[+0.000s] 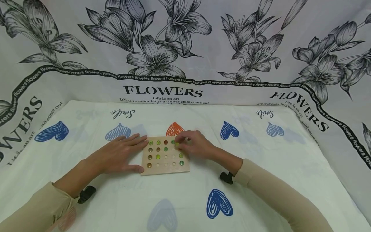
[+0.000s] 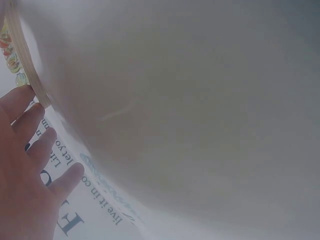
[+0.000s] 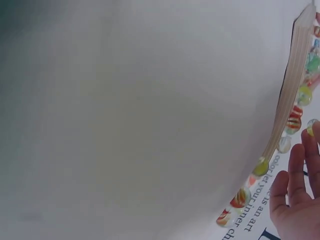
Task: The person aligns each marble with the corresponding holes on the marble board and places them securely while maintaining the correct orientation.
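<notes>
A pale wooden board (image 1: 165,170) with rows of round hollows lies on the white cloth, and glass marbles in green, yellow-green and brown sit in several of the hollows. My left hand (image 1: 116,156) rests at the board's left side, its fingers extended and its fingertips and thumb touching the edge. Over the upper right corner, my right hand (image 1: 197,145) pinches a yellow-green marble (image 3: 312,129) between thumb and fingers. Part of that corner is hidden behind the right hand. In the left wrist view, the board's edge (image 2: 30,65) shows beside the left fingers.
The cloth (image 1: 116,203) has printed hearts, with a blue heart (image 1: 219,203) in front of the board. Behind it hangs a flower-printed sheet (image 1: 203,58). A black wrist device (image 1: 87,194) is on the left wrist, another black device (image 1: 226,178) on the right.
</notes>
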A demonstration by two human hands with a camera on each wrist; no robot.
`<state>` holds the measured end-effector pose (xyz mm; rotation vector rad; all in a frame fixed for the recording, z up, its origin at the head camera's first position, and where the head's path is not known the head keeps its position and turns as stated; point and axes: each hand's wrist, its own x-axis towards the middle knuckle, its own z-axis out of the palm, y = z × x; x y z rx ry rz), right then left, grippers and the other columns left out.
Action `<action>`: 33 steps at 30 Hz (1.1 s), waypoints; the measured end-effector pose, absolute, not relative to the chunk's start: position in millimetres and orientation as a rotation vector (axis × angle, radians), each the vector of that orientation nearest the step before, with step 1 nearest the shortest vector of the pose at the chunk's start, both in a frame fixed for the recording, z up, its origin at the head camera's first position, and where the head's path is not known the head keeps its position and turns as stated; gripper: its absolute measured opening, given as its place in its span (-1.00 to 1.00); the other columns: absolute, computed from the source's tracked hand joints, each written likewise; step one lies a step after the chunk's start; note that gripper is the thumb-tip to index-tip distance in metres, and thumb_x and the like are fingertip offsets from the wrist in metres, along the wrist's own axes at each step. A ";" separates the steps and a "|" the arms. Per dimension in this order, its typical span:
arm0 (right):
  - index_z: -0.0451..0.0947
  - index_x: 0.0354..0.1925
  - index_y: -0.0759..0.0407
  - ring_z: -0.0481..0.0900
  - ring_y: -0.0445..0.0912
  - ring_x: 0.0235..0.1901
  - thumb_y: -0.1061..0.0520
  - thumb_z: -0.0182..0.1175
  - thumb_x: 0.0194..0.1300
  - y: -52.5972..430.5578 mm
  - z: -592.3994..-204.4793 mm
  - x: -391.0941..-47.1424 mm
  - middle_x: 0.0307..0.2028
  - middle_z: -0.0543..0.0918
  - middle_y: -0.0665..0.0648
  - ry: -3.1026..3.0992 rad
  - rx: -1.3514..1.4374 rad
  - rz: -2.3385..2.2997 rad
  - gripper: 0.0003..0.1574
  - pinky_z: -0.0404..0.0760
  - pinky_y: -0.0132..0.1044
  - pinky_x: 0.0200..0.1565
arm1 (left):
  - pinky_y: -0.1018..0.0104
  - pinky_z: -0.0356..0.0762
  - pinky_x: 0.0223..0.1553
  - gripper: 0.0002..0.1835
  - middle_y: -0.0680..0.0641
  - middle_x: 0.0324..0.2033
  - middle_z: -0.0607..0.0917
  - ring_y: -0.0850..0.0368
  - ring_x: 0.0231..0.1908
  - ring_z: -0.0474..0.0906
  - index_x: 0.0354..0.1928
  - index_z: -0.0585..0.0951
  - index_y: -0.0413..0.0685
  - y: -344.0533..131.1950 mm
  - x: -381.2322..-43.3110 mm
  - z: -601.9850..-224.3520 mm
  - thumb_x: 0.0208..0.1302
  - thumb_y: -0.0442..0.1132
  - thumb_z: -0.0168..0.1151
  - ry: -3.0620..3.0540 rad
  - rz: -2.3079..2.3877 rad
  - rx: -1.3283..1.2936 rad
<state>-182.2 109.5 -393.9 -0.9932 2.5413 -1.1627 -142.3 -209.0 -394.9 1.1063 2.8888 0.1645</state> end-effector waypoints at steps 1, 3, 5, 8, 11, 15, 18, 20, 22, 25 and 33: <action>0.67 -0.11 0.16 0.59 -0.23 -0.18 0.27 0.34 0.27 108.4 -393.8 -181.9 -0.20 0.73 -0.04 2.545 -0.999 -1.157 -0.80 0.59 -0.31 -0.05 | -0.28 0.33 0.25 0.06 -0.05 0.45 0.33 -0.20 0.41 0.26 0.47 0.34 0.00 -209.2 -142.4 -394.9 0.10 0.60 0.03 2.889 0.165 1.107; 0.67 -0.11 0.16 0.58 -0.22 -0.17 0.26 0.35 0.27 106.7 -393.4 -181.4 -0.18 0.73 -0.03 2.549 -1.015 -1.150 -0.80 0.58 -0.32 -0.04 | -0.28 0.34 0.25 0.06 -0.06 0.45 0.33 -0.20 0.41 0.26 0.47 0.34 0.00 -209.4 -142.6 -395.2 0.11 0.60 0.03 2.890 0.167 1.110; 0.67 -0.09 0.16 0.55 -0.20 -0.17 0.24 0.35 0.27 105.6 -393.2 -180.2 -0.16 0.72 -0.04 2.556 -1.015 -1.137 -0.78 0.57 -0.32 -0.04 | -0.28 0.34 0.24 0.06 -0.06 0.45 0.34 -0.20 0.40 0.26 0.47 0.34 0.00 -209.4 -142.6 -395.8 0.11 0.60 0.03 2.891 0.171 1.112; 0.67 -0.07 0.15 0.52 -0.17 -0.17 0.23 0.34 0.27 103.9 -393.4 -178.9 -0.15 0.71 -0.04 2.565 -1.003 -1.115 -0.77 0.55 -0.30 -0.05 | -0.27 0.34 0.24 0.06 -0.06 0.45 0.34 -0.20 0.40 0.27 0.47 0.34 -0.01 -209.5 -142.6 -396.5 0.11 0.59 0.03 2.894 0.173 1.119; 0.67 -0.07 0.13 0.51 -0.16 -0.15 0.22 0.34 0.28 102.2 -393.7 -178.3 -0.15 0.69 -0.05 2.579 -0.988 -1.083 -0.77 0.54 -0.28 -0.02 | -0.28 0.34 0.24 0.06 -0.06 0.45 0.34 -0.20 0.41 0.27 0.47 0.34 0.00 -209.5 -142.4 -396.7 0.11 0.59 0.04 2.894 0.174 1.118; 0.67 -0.07 0.11 0.53 -0.15 -0.07 0.24 0.33 0.28 99.6 -394.0 -178.6 -0.13 0.69 -0.05 2.587 -0.980 -1.045 -0.77 0.52 -0.25 0.10 | -0.29 0.33 0.25 0.06 -0.05 0.45 0.33 -0.19 0.41 0.26 0.47 0.34 0.01 -209.4 -142.1 -396.1 0.11 0.60 0.03 2.894 0.172 1.112; 0.67 -0.07 0.10 0.53 -0.16 -0.06 0.24 0.33 0.28 97.8 -394.6 -179.7 -0.13 0.69 -0.06 2.588 -0.982 -1.016 -0.77 0.50 -0.25 0.13 | -0.29 0.33 0.25 0.06 -0.05 0.45 0.33 -0.19 0.41 0.26 0.47 0.34 0.01 -209.3 -142.2 -395.8 0.11 0.60 0.02 2.893 0.168 1.112; 0.67 -0.07 0.09 0.52 -0.17 -0.08 0.23 0.34 0.29 97.0 -394.9 -180.4 -0.13 0.68 -0.07 2.590 -0.980 -0.993 -0.77 0.51 -0.27 0.10 | -0.29 0.33 0.25 0.06 -0.05 0.45 0.33 -0.19 0.41 0.25 0.48 0.34 0.01 -209.3 -142.5 -395.7 0.11 0.60 0.02 2.891 0.169 1.111; 0.67 -0.07 0.07 0.51 -0.18 -0.10 0.22 0.34 0.28 96.3 -395.2 -181.1 -0.14 0.68 -0.09 2.599 -0.974 -0.966 -0.77 0.52 -0.29 0.07 | -0.29 0.33 0.25 0.07 -0.05 0.45 0.33 -0.19 0.42 0.25 0.48 0.33 0.01 -209.3 -142.8 -395.7 0.11 0.60 0.01 2.889 0.170 1.106; 0.68 -0.08 0.05 0.51 -0.19 -0.10 0.21 0.35 0.28 95.4 -394.8 -181.6 -0.14 0.68 -0.10 2.607 -0.968 -0.933 -0.77 0.52 -0.31 0.04 | -0.29 0.32 0.25 0.07 -0.04 0.46 0.32 -0.19 0.42 0.24 0.48 0.33 0.01 -209.3 -143.2 -395.8 0.11 0.60 0.01 2.886 0.175 1.100; 0.68 -0.10 0.05 0.52 -0.19 -0.09 0.22 0.34 0.28 95.9 -392.8 -183.2 -0.15 0.70 -0.10 2.611 -0.998 -0.921 -0.80 0.52 -0.30 0.06 | -0.28 0.32 0.26 0.06 -0.05 0.46 0.32 -0.19 0.42 0.25 0.48 0.33 0.00 -209.5 -143.1 -396.2 0.11 0.60 0.03 2.889 0.180 1.105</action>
